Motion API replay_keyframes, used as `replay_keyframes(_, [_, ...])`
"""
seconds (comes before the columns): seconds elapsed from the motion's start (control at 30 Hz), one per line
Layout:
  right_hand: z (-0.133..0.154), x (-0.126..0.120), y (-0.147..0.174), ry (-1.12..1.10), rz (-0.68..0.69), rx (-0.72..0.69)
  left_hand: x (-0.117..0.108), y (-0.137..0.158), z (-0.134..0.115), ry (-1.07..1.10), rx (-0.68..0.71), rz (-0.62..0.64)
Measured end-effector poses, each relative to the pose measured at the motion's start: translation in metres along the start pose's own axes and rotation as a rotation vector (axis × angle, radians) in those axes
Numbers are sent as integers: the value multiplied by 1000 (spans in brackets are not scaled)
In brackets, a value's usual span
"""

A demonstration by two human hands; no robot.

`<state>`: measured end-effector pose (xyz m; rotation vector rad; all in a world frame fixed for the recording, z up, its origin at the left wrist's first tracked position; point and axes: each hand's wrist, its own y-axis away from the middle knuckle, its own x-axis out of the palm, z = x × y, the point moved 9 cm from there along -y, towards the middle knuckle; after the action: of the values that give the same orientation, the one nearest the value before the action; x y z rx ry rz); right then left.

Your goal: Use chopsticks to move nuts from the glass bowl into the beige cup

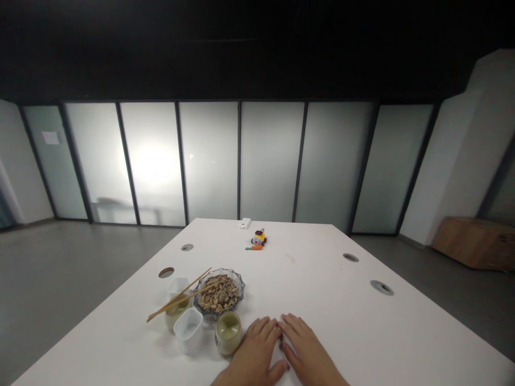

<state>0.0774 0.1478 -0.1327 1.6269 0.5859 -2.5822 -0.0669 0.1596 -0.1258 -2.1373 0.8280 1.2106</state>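
My left hand (257,348) lies flat on the white table (314,268), fingers stretched forward, holding nothing. Beside it my right hand (306,346) rests the same way, and the fingertips of the two almost meet. Close to the left of my left hand stands a small olive-green cup (228,332). Behind that cup is a scalloped glass bowl (241,284) filled with seeds and nuts (219,294). A pair of wooden chopsticks (173,301) leans across the bowl's rim and a second green cup (177,312). One white plastic cup (188,329) sits in front, another white cup (177,287) behind.
Farther along the table are a yellow toy vehicle (259,237), an orange toy carrot (255,247) and a white object (244,223). Round cable holes, such as one at the right (382,288), pierce both sides. A wooden cabinet (475,241) stands on the floor at right.
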Motion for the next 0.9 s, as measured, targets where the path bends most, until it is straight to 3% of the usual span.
replay_keyframes(0.37, [-11, 10, -3, 7, -39, -37, 16, -9, 14, -73, 50, -5])
replay_keyframes(0.6, [-11, 15, -6, 45, 65, 20, 21, -14, 19, -73, 48, 37])
replay_keyframes(0.9, [-16, 20, -7, 90, -6, -57, 35, -23, 34, -120, 102, 12])
